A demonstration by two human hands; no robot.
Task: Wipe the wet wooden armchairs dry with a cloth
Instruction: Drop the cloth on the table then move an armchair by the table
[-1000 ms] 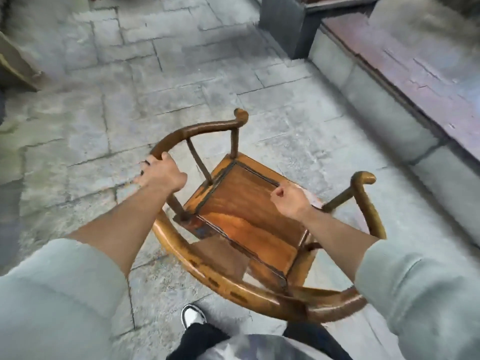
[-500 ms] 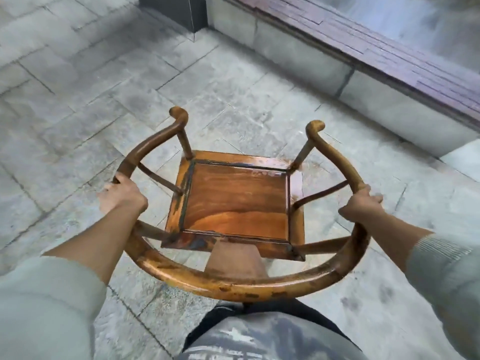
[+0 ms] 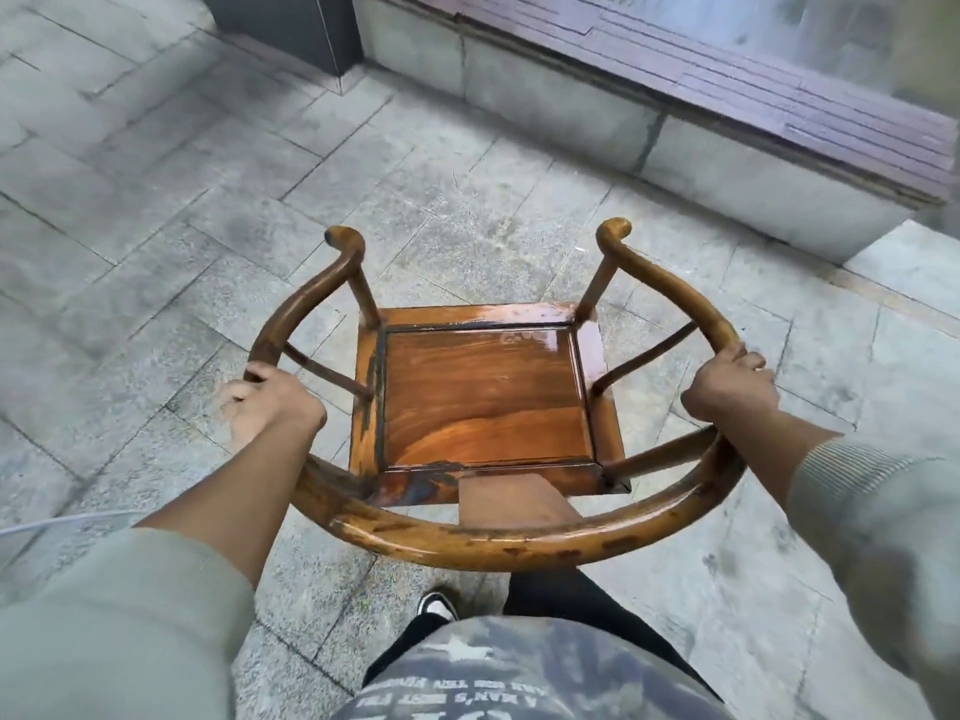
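While hands [image 3: 272,402] hold armchair [image 3: 483,402], ledge [image 3: 675,132] ahead

glossy wet wood armchair [image 3: 483,402], rough stone paving [image 3: 156,200]

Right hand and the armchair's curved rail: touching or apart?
Touching. The head view shows the right hand with fingers wrapped over the armchair rail.

Open paving [image 3: 156,210] lies left of the armchair [image 3: 483,397]. A stone ledge [image 3: 701,142] and dark pillar [image 3: 291,23] block the far side
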